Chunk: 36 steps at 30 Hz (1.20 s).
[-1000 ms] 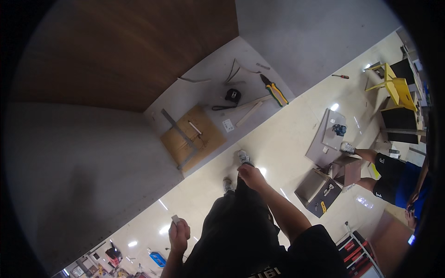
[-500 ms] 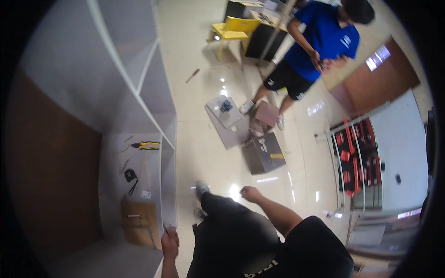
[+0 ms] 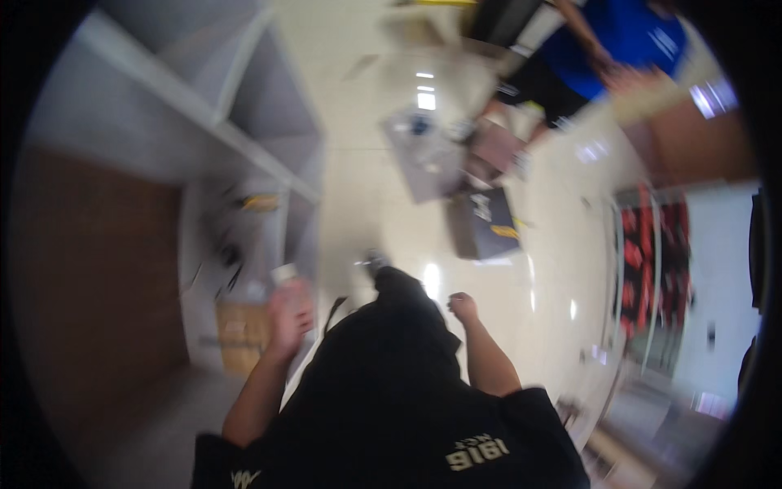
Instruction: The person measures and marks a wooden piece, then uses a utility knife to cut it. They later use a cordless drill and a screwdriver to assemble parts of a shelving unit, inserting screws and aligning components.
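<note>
As the head view shows, while the left hand (image 3: 290,323) grasps a small pale piece (image 3: 283,274) beside the grey cabinet (image 3: 122,122), the right hand (image 3: 463,306) hangs above the floor (image 3: 358,196), fingers curled; whether fully clenched, I cannot tell. 1 brown board (image 3: 241,319) lies inside.

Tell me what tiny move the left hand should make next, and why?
Perhaps move the left hand slightly right, away from the grey cabinet, because the hand holds a small pale piece and appears close to the cabinet's edge.
</note>
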Each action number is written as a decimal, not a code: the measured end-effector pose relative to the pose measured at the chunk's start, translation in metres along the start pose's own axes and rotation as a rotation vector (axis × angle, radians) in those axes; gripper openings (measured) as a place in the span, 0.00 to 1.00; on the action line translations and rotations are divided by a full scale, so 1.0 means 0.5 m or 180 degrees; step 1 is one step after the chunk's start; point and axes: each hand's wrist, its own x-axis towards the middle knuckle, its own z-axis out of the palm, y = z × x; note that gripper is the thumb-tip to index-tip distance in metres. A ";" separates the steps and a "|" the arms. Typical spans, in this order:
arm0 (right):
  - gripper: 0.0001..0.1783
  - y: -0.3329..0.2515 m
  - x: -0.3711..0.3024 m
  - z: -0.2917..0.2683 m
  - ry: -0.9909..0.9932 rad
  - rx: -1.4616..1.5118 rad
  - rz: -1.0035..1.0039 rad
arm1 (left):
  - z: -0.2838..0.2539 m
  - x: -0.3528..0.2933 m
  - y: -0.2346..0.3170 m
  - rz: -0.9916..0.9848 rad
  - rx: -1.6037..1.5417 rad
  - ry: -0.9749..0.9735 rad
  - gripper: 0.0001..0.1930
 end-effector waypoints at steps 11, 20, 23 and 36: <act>0.14 -0.234 0.055 -0.046 -0.1163 -0.0342 -0.0303 | 0.009 -0.072 -0.089 0.0951 0.1263 -0.0329 0.15; 0.11 -0.093 0.119 -0.159 -0.1008 -0.0228 0.0513 | 0.000 -0.012 -0.118 0.0527 0.1707 -0.0165 0.18; 0.10 -0.124 0.127 -0.125 -0.1179 -0.0152 0.0397 | 0.027 0.011 -0.055 0.0287 0.2158 -0.0193 0.18; 0.15 -0.540 0.395 0.012 -0.0932 0.0375 -0.0871 | 0.122 0.222 0.107 0.0723 0.1870 0.0536 0.14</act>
